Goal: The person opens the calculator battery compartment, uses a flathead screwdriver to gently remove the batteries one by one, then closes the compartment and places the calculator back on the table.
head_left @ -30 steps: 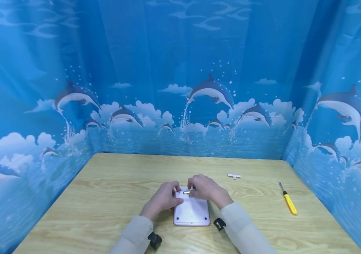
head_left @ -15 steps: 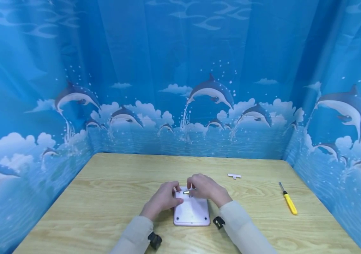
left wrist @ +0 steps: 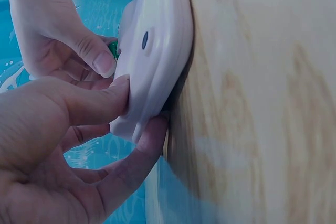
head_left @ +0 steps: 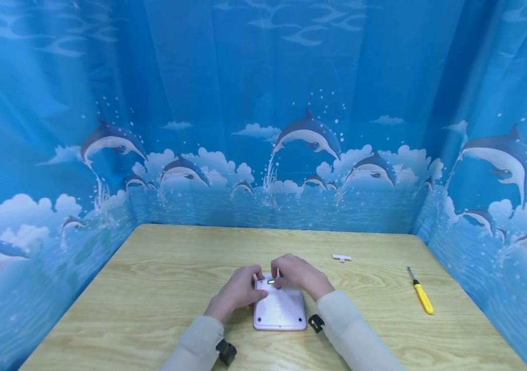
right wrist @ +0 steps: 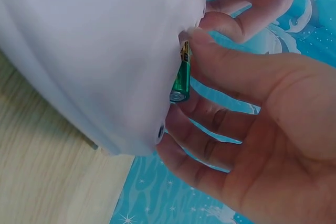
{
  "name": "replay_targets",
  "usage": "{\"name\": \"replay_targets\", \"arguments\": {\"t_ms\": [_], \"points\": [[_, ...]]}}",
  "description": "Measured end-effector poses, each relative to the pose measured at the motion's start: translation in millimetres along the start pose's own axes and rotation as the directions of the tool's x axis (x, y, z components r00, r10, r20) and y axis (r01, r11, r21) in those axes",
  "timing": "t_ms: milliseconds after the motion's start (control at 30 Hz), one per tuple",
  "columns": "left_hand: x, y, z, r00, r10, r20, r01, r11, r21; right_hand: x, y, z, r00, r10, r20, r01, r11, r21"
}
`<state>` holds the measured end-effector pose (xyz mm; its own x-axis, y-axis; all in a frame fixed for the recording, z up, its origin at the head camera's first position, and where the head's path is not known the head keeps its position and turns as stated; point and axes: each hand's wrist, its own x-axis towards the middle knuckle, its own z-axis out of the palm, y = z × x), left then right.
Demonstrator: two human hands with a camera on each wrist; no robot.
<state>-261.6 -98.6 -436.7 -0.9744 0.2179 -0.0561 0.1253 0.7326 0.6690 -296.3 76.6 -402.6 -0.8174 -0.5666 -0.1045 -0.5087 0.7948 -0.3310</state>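
Observation:
A pale pinkish-white flat device [head_left: 280,309] lies back side up on the table, with small dark feet at its corners. My left hand [head_left: 240,287] grips its far left edge; in the left wrist view the thumb [left wrist: 100,102] presses the back and a finger reaches underneath. At the far end, my right hand [head_left: 298,274] holds a green and gold battery [right wrist: 181,80] at the opening in the device's back. The right thumb [right wrist: 210,51] lies against the battery's gold part, and its green end sticks out. The opening's inside is mostly hidden.
A small white T-shaped cover [head_left: 341,257] lies on the wooden table [head_left: 175,273] to the far right of the device. Farther right rests a screwdriver [head_left: 423,299] with a yellow handle. Blue dolphin-printed curtains [head_left: 226,103] hang behind and at both sides.
My right hand has shifted slightly left along the device's far end, and less of the battery shows in the head view. The left hand and the device have stayed put.

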Motion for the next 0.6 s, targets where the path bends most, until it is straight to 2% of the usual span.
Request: {"name": "replay_targets", "arguments": {"t_ms": [133,400,600], "points": [[-1.2,-0.4,-0.2,1.000,0.021,-0.005,-0.021,1.000,0.006,1.7,-0.7,-0.3,1.000,0.011,0.012,-0.011,1.000,0.005],[-1.5,0.0,-0.3,1.000,0.021,-0.004,-0.021,1.000,0.005,4.0,-0.4,-0.3,0.999,0.022,0.024,-0.022,1.000,0.014],[-0.1,-0.4,0.7,1.000,-0.002,0.001,0.002,1.000,-0.004,1.9,-1.3,-1.3,1.000,0.002,0.031,-0.002,1.000,-0.005]]}}
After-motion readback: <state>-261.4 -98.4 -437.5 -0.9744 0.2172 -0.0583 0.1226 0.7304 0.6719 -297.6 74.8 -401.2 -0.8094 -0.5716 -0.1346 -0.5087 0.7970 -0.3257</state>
